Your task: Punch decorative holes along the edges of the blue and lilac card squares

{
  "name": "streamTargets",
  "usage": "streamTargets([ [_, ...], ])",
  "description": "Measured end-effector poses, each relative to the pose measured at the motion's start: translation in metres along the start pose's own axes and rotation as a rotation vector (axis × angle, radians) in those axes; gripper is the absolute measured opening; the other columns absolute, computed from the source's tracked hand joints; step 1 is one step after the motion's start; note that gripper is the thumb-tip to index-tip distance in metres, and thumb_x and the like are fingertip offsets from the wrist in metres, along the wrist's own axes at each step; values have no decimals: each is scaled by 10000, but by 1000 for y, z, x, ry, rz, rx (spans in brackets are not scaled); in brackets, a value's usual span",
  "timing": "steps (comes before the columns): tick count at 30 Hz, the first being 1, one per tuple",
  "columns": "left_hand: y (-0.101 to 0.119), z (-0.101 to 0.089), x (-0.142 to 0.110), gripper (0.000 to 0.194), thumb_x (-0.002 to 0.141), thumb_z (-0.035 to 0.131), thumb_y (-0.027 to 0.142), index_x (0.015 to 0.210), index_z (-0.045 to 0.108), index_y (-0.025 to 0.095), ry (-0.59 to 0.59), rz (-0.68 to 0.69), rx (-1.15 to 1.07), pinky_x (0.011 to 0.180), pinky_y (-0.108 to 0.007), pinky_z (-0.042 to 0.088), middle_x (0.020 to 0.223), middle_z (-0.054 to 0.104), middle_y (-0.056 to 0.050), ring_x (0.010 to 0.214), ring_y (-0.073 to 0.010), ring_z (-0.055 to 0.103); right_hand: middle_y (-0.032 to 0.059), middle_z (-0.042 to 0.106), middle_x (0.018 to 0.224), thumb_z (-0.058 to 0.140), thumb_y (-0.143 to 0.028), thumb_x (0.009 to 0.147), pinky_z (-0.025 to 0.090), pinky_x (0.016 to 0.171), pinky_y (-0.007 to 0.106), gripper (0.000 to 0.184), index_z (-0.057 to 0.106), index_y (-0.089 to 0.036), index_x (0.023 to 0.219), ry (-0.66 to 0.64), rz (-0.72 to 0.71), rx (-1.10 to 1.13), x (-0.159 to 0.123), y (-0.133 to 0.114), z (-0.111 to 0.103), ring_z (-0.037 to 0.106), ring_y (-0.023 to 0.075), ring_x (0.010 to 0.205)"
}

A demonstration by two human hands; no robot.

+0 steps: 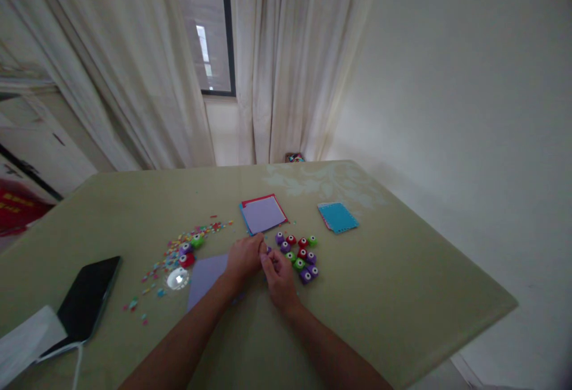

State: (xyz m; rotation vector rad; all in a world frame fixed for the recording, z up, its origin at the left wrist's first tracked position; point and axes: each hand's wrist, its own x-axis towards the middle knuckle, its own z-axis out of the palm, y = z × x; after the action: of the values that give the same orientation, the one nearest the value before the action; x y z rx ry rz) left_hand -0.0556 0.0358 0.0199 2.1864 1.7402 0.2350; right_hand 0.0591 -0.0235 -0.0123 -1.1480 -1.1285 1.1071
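My left hand [245,257] and my right hand [279,274] meet over the table, fingers closed and fingertips together. A bit of purple [269,249] shows between them; whether they grip it or it lies behind, I cannot tell. Just right of my right hand lies a cluster of small purple, red and green blocks with eye-like spots [302,253]. A light purple paper sheet [205,277] lies partly under my left hand and forearm. Beyond the hands is a stack of coloured square sheets [264,214], purple on top with red and blue edges.
Left are scattered tiny colourful pieces [174,251], a few eyed blocks [186,259] and a small clear dish [177,279]. A black phone or tablet [89,295] and a white mask [31,342] lie at front left. Blue square sheets [338,218] lie at right.
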Motion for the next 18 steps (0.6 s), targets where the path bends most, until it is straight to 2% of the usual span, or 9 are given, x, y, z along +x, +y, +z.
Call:
streamTargets([
  [6,-1,-18,7,231,1051,672,384,1061,703,155,185,-14,-127,819,-378,598,992,726,-33,855,-181,705,-64,374,634,605,-678,923,257,537,248,509,466,-240,704,2,1,-30,0,-2,1,320,131,589],
  [8,-8,-26,1,209,1087,551,291,1015,701,164,266,-28,-167,801,-346,568,916,721,-21,816,-174,690,-61,401,644,605,-679,919,265,545,248,499,491,-237,718,-8,11,-39,0,-2,1,341,133,591],
  [9,-13,-28,-5,274,1089,447,223,1008,704,174,305,-40,-181,785,-328,550,881,721,-22,798,-176,685,-62,412,646,616,-666,917,264,547,248,482,508,-235,730,-17,17,-44,-1,-2,1,348,133,588],
  [11,-26,-30,-25,393,1050,321,170,1031,712,190,366,-63,-196,768,-321,531,861,732,-38,789,-194,687,-72,407,631,657,-610,909,249,545,249,419,555,-230,764,-36,28,-49,-1,-2,1,343,130,570],
  [13,-40,-23,-54,371,1016,354,236,1058,719,193,400,-63,-195,821,-352,541,955,764,-73,871,-232,711,-90,378,609,727,-520,883,244,551,249,312,646,-221,856,-67,20,-72,-2,-2,1,331,129,558],
  [14,-47,-17,-70,355,996,392,276,1087,724,187,410,-51,-187,885,-383,543,1043,774,-100,955,-259,719,-93,386,615,774,-471,856,256,562,249,276,698,-218,935,-96,-1,-104,-2,-1,1,341,130,564],
  [16,-62,0,-104,406,962,458,342,1227,720,180,412,-36,-162,992,-480,521,1252,761,-146,1159,-339,697,-71,487,682,858,-373,787,321,606,253,344,764,-229,1085,-181,-77,-200,-3,-1,3,415,140,615],
  [18,-75,20,-134,482,996,451,366,1406,663,227,418,2,-64,1098,-557,456,1501,661,-129,1358,-366,616,-26,606,791,883,-292,747,393,672,271,342,805,-246,1077,-247,-150,-303,-3,1,4,505,156,689],
])
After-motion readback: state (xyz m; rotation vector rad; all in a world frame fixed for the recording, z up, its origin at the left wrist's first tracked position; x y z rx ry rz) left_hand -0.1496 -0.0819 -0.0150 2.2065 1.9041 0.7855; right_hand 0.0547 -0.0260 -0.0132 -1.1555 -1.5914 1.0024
